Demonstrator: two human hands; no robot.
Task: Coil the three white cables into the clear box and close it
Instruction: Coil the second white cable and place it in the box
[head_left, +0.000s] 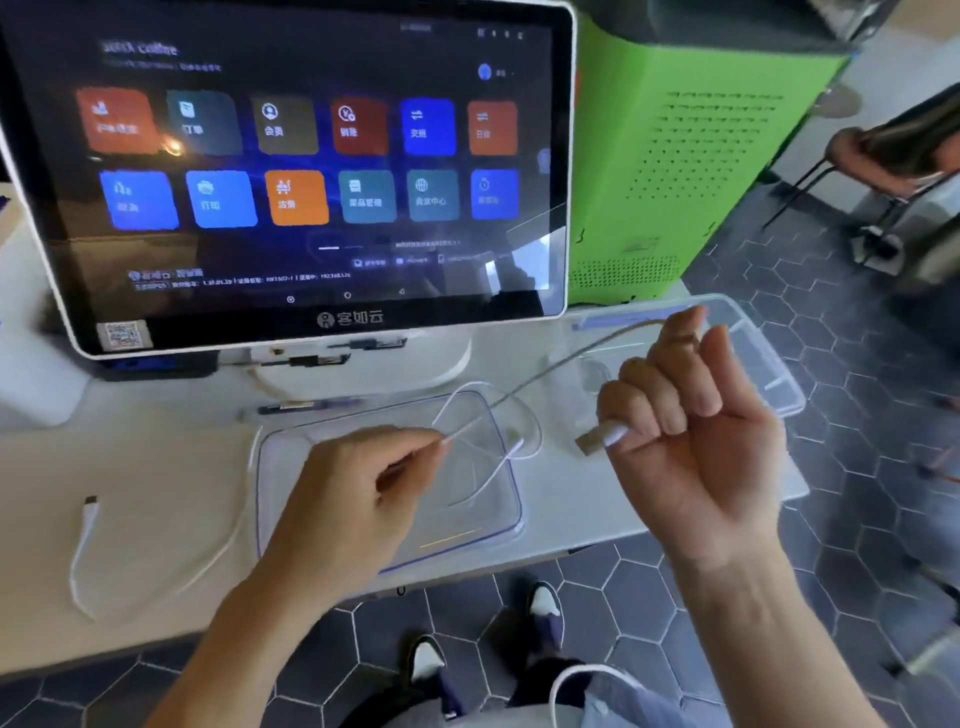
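Observation:
The clear box (498, 530) lies open on the white table in front of me. Its clear lid (769, 353) lies apart at the right, near the table's edge. My right hand (685, 415) is raised above the table and grips a white cable (561, 364) near its USB plug (592, 441), with the cord running over the fingers. My left hand (363, 483) pinches the same cable over the box. A second white cable (498, 462) lies looped inside the box. A third white cable (88, 525) lies loose on the table at the left.
A large touchscreen terminal (311, 171) stands on the table behind the box. A green cabinet (691, 156) stands at the back right. The table's front edge runs just before my feet (540, 608). A chair (883, 166) is at the far right.

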